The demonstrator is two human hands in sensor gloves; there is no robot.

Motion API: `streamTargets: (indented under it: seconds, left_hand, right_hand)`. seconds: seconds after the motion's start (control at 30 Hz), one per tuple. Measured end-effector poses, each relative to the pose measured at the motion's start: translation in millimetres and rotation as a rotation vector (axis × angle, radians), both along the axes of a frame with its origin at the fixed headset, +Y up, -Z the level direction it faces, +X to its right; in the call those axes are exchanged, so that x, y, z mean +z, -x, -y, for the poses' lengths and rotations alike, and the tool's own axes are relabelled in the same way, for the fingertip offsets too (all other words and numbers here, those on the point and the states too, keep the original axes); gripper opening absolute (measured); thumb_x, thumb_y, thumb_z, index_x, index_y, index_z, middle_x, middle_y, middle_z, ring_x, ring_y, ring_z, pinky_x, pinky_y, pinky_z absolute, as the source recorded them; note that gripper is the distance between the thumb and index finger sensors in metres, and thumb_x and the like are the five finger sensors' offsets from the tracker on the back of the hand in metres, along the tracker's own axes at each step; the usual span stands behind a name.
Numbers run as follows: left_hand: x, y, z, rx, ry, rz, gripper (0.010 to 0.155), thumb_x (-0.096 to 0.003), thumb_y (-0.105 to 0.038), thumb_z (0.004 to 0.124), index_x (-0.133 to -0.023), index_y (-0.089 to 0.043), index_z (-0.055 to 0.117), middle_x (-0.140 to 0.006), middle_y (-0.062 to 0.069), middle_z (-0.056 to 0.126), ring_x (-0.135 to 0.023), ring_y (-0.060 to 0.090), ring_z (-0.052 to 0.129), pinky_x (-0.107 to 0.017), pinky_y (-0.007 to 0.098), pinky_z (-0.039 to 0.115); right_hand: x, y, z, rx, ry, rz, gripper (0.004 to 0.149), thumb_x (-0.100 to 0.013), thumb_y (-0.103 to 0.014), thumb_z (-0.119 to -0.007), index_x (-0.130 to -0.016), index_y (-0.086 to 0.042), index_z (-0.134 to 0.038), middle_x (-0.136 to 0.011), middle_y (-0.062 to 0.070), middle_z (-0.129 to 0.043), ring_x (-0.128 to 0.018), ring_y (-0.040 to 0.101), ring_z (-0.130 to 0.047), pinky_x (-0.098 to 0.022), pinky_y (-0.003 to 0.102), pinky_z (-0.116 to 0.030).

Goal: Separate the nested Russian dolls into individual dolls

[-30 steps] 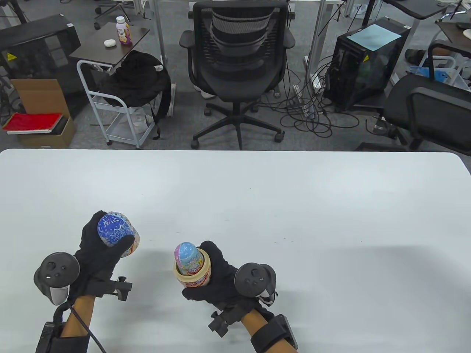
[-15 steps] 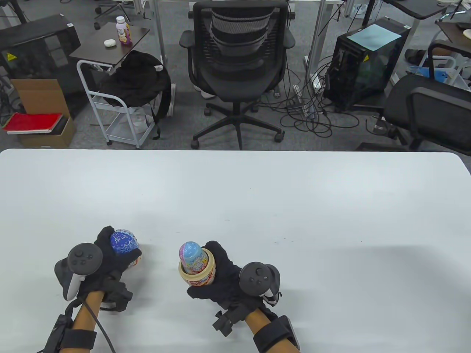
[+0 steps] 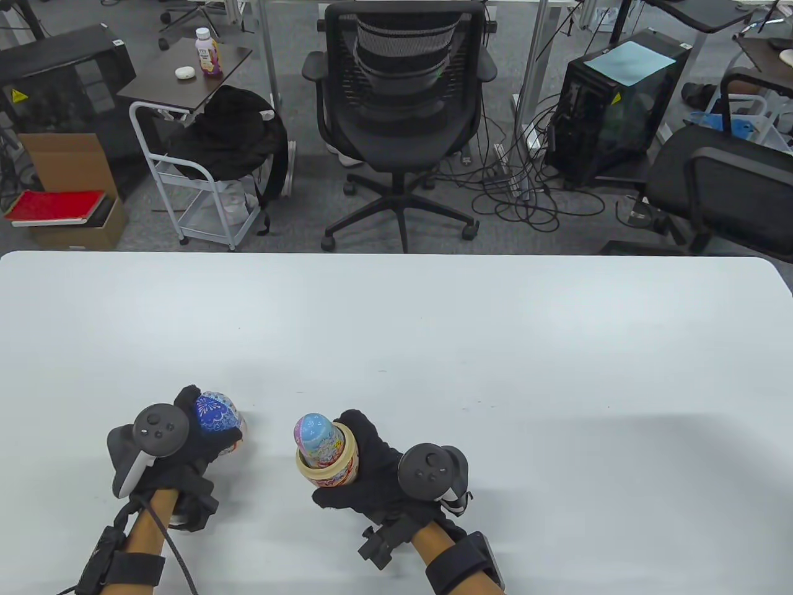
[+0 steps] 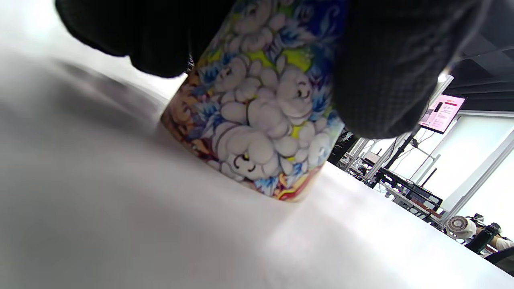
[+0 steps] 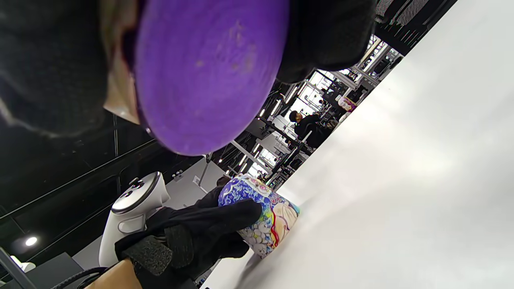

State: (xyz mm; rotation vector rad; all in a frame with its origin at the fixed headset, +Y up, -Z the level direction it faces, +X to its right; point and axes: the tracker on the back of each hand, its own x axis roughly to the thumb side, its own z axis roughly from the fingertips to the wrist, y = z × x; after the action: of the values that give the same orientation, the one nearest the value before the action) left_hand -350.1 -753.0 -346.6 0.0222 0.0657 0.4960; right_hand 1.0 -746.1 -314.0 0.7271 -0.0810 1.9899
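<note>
White tabletop [image 3: 471, 347] with rounded far corners, matte and faintly scuffed, blue-domed doll top half [image 3: 218, 420] at about 8 o'clock, its open rim down on the surface, soft shadows lay across the near edge

You have two gloved hands in view, left hand [image 3: 192, 443] at 7 o'clock, right hand [image 3: 365, 471] at 6. There's one doll top half [image 3: 218, 416], one doll bottom half [image 3: 337, 468] and one inner doll [image 3: 317, 437].
</note>
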Motion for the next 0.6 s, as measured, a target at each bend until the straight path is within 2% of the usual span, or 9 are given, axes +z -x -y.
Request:
streamTargets:
  seconds: [0.1, 0.17, 0.23, 0.3, 0.37, 0.47, 0.6]
  left_hand:
    - [5.7, -0.6, -15.7, -0.001, -0.068, 0.051, 0.114, -0.0473, -0.062, 0.088, -0.114, -0.005, 0.016, -0.113, 0.036, 0.038, -0.097, 0.067, 0.051, -0.064, 0.074, 0.053]
    - [13.4, -4.5, -34.1, 0.018, -0.206, 0.092, 0.112, -0.0467, -0.063, 0.087, -0.115, -0.006, 0.019, -0.114, 0.035, 0.036, -0.098, 0.066, 0.047, -0.065, 0.073, 0.051]
    - [25.7, -16.1, -57.8, 0.026, -0.385, 0.191, 0.108, -0.0463, -0.066, 0.084, -0.115, -0.008, 0.025, -0.114, 0.032, 0.041, -0.099, 0.061, 0.051, -0.067, 0.069, 0.054]
    - [35.5, -29.9, -72.7, 0.084, -0.461, 0.307, 0.103, -0.0466, -0.07, 0.079, -0.116, -0.012, 0.03, -0.113, 0.026, 0.052, -0.099, 0.052, 0.064, -0.068, 0.061, 0.064]
    - [41.5, -47.7, -78.2, 0.223, -0.456, 0.444, 0.1, -0.0461, -0.071, 0.077, -0.116, -0.014, 0.036, -0.112, 0.023, 0.059, -0.098, 0.049, 0.069, -0.068, 0.06, 0.068]
    - [46.7, -75.0, -75.8, 0.367, -0.374, 0.615, 0.1, -0.0451, -0.072, 0.078, -0.117, -0.015, 0.038, -0.112, 0.023, 0.061, -0.098, 0.049, 0.071, -0.068, 0.061, 0.068]
    - [49.6, -92.8, -69.3, 0.35, -0.387, 0.643, 0.093, -0.0471, -0.067, 0.081, -0.115, -0.016, 0.044, -0.108, 0.018, 0.07, -0.095, 0.043, 0.079, -0.066, 0.057, 0.073]
  right_hand:
    - [0.3, 1.5, 0.8, 0.006, 0.004, -0.005, 0.116, -0.03, -0.061, -0.097, -0.11, -0.016, -0.026, -0.109, 0.015, -0.063, -0.092, 0.041, -0.078, -0.067, 0.053, -0.073]
    - [0.3, 2.0, 0.8, 0.015, 0.003, -0.002, 0.116, -0.03, -0.061, -0.097, -0.11, -0.015, -0.026, -0.109, 0.015, -0.063, -0.092, 0.041, -0.078, -0.067, 0.053, -0.072]
    - [-0.3, 2.1, 0.7, 0.026, 0.005, 0.003, 0.116, -0.03, -0.061, -0.097, -0.11, -0.015, -0.027, -0.109, 0.016, -0.063, -0.092, 0.042, -0.078, -0.067, 0.053, -0.072]
    - [-0.5, 2.7, 1.3, 0.041, 0.006, 0.003, 0.116, -0.03, -0.061, -0.097, -0.11, -0.015, -0.027, -0.109, 0.016, -0.063, -0.092, 0.042, -0.079, -0.067, 0.053, -0.072]
    - [-0.3, 4.3, 1.8, 0.049, 0.012, -0.012, 0.116, -0.03, -0.06, -0.098, -0.11, -0.014, -0.027, -0.109, 0.017, -0.064, -0.091, 0.043, -0.078, -0.066, 0.054, -0.072]
    - [1.8, 6.9, 1.2, 0.07, 0.002, -0.025, 0.116, -0.03, -0.06, -0.097, -0.11, -0.014, -0.027, -0.109, 0.017, -0.064, -0.091, 0.043, -0.078, -0.066, 0.054, -0.072]
    - [4.0, 10.1, 0.6, 0.086, -0.004, -0.038, 0.116, -0.03, -0.06, -0.097, -0.11, -0.014, -0.028, -0.109, 0.018, -0.064, -0.091, 0.043, -0.079, -0.066, 0.054, -0.072]
